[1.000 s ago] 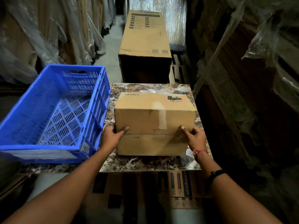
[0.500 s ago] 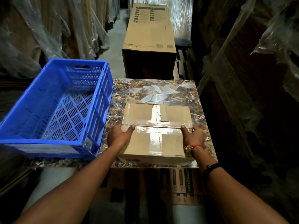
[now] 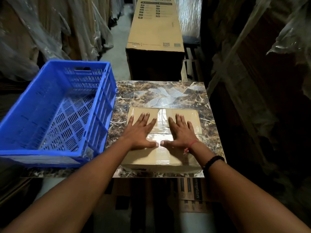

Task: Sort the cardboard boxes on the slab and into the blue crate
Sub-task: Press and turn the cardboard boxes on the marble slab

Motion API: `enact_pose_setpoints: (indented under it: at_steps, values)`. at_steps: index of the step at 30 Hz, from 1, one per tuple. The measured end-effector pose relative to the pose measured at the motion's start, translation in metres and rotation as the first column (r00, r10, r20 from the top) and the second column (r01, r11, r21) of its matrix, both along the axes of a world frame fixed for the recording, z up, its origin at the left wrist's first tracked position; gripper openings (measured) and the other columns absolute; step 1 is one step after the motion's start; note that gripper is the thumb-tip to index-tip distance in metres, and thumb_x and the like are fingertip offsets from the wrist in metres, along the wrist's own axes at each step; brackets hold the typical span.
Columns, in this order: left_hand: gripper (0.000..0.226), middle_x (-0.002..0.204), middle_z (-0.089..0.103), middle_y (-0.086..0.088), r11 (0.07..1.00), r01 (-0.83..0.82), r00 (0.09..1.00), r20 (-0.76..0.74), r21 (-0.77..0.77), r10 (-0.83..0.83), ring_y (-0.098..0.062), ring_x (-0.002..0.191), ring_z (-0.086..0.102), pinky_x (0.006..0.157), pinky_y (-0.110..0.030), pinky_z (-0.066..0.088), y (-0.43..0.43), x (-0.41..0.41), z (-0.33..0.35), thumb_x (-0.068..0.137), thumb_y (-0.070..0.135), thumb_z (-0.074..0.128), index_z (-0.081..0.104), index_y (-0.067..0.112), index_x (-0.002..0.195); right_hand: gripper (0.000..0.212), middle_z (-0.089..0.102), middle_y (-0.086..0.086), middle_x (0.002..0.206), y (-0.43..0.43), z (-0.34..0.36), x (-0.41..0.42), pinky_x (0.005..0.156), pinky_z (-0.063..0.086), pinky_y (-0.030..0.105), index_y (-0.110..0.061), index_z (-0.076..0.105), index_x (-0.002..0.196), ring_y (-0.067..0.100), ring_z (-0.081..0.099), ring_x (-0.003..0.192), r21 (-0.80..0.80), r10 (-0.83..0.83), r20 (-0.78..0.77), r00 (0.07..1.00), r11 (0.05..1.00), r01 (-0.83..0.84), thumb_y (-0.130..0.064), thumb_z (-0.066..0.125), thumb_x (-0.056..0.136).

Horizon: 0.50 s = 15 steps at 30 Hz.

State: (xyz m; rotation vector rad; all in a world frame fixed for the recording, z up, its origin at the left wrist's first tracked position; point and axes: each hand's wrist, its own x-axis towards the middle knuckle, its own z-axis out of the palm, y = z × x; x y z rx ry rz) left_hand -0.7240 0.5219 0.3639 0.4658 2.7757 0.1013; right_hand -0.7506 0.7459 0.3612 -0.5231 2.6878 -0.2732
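In the head view, a cardboard box (image 3: 151, 157) lay flat on the marble-patterned slab (image 3: 168, 93), just below the centre of the frame and toward the slab's near edge, its top sealed with glossy clear tape running along and across the flap seam. Both hands lay palm down on the box top, released, with nothing grasped. The left hand (image 3: 141, 132) spread its straight fingers over the left half of the lid, and the right hand (image 3: 181, 133) did the same over the right half. The two thumbs pointed inward and almost met at the taped middle, though I could not tell whether they touched. The right wrist carried a red thread (image 3: 191, 145) and, lower down the forearm, a black bead bracelet (image 3: 213, 161). At the left of the frame stood the blue crate (image 3: 55, 64), its slotted floor bare, its right wall just beside the left edge of the slab. The crate and the box were apart, with a strip of bare slab between them. Beyond the slab, at top centre, a long printed carton (image 3: 154, 27) ran away up the aisle. Plastic-wrapped goods (image 3: 42, 31) filled the upper left, and dark wrapped stacks filled the right side. Under the slab's near edge, at lower centre, more printed cardboard (image 3: 195, 192) showed.
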Motion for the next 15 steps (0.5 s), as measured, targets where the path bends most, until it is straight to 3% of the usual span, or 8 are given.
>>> enact_pose_setpoints:
  at_steps: [3, 4, 11, 15]
  values:
    - [0.126, 0.157, -0.032, -0.004, 0.999, 0.048, 0.998, 0.045, -0.012, -0.047, -0.021, 0.146, -0.028, 0.117, -0.057, -0.012, -0.007, -0.003, -0.002, 0.061, 0.098, 0.037, -0.024, 0.034, 0.150, 0.135, -0.025, 0.012, 0.157, 0.004, 0.001, -0.004, 0.115, -0.009, 0.052, -0.026, -0.012, 0.153, 0.030, -0.022, 0.145, 0.009, 0.046, 0.053, 0.998, 0.999, -0.047, -0.088, 0.058, 0.056]
    - [0.128, 0.157, -0.033, -0.004, 0.999, 0.051, 0.998, 0.041, -0.008, -0.050, -0.021, 0.145, -0.028, 0.117, -0.057, -0.013, -0.007, -0.004, -0.003, 0.059, 0.099, 0.037, -0.025, 0.034, 0.150, 0.132, -0.027, 0.012, 0.157, 0.006, 0.001, -0.007, 0.115, -0.010, 0.051, -0.026, -0.013, 0.152, 0.029, -0.024, 0.145, 0.015, 0.053, 0.070, 0.996, 0.998, -0.055, -0.080, 0.065, 0.061]
    - [0.129, 0.158, -0.030, -0.005, 0.999, 0.025, 0.999, 0.050, -0.027, -0.023, -0.022, 0.147, -0.025, 0.118, -0.055, -0.013, -0.003, -0.004, 0.000, 0.056, 0.099, 0.038, -0.021, 0.034, 0.152, 0.131, -0.023, 0.014, 0.158, 0.001, 0.000, -0.008, 0.117, -0.005, 0.051, -0.027, -0.010, 0.153, 0.031, -0.020, 0.146, 0.062, 0.046, 0.046, 0.998, 0.997, -0.049, -0.075, 0.069, 0.060]
    - [0.125, 0.159, -0.024, -0.003, 0.996, 0.078, 0.997, -0.022, 0.034, -0.077, -0.021, 0.149, -0.021, 0.119, -0.050, -0.015, -0.010, 0.012, 0.007, 0.059, 0.099, 0.039, -0.017, 0.037, 0.152, 0.127, -0.017, 0.011, 0.160, 0.023, 0.011, -0.003, 0.116, -0.009, 0.047, -0.024, -0.004, 0.154, 0.030, -0.016, 0.147, -0.065, 0.053, 0.079, 0.995, 0.997, -0.048, -0.061, 0.077, 0.064]
